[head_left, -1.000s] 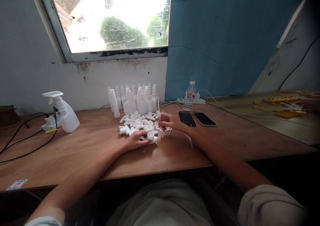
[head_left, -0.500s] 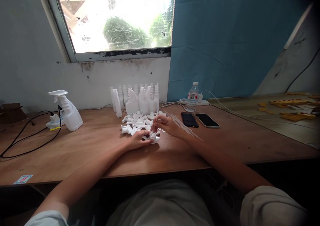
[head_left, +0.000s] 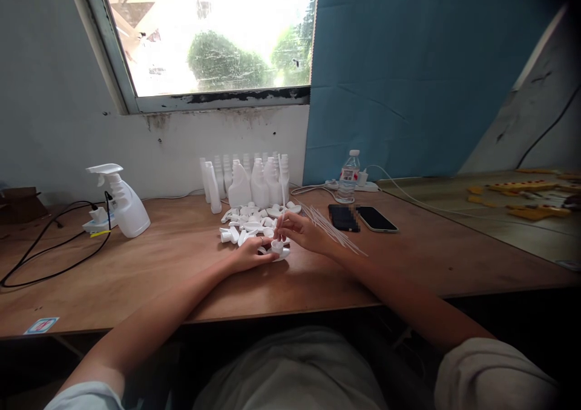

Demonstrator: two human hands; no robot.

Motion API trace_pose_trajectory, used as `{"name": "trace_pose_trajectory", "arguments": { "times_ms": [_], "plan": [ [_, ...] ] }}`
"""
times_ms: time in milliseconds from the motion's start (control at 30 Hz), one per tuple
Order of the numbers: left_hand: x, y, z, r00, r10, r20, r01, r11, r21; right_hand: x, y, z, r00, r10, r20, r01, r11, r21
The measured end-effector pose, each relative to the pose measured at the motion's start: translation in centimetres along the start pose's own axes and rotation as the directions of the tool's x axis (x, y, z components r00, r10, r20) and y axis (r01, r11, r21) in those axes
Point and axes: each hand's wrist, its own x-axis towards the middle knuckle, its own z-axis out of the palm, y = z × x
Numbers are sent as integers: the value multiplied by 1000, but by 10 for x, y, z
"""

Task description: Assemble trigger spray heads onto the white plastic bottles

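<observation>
Fingers of the right hand [head_left: 303,232] pinch a thin white tube [head_left: 284,202], nearly upright, its lower end hidden from me, over the white spray head [head_left: 278,249] that the left hand [head_left: 247,255] grips between thumb and fingers. From that head, a heap of others [head_left: 249,218] lies toward eleven o'clock, white bottles [head_left: 260,184] stand behind, and loose tubes [head_left: 333,230] lie at two.
</observation>
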Motion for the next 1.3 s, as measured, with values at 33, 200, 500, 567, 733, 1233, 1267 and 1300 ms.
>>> {"name": "trace_pose_trajectory", "arguments": {
  "times_ms": [33,200,500,567,733,1233,1267,1300],
  "plan": [
    [0,-1,0,1000,5,-2,-5,1000,-4,0,0,0,1000,0,0,0,1000,-13],
    [0,-3,1,1000,1,2,-1,1000,-11,0,-3,-2,999,-33,35,38,984,-172],
    [0,-2,1,1000,-24,2,24,1000,-12,-2,6,2,992,-113,49,123,941,-316],
    [-1,-3,1,1000,-17,1,17,999,-32,-3,11,5,995,-96,11,94,949,-300],
    [0,-7,2,999,39,11,-38,996,-81,-6,15,12,989,-137,-50,110,926,-360],
    [-1,-8,2,992,38,-123,-39,999,-6,-12,23,19,999,-36,38,41,988,-151],
    [-2,-8,-1,989,54,-139,-49,998,37,-13,22,19,998,-34,50,41,988,-149],
    [-4,-8,-5,985,73,-154,-61,995,84,-13,21,19,998,-36,53,45,985,-165]
  ]
}}
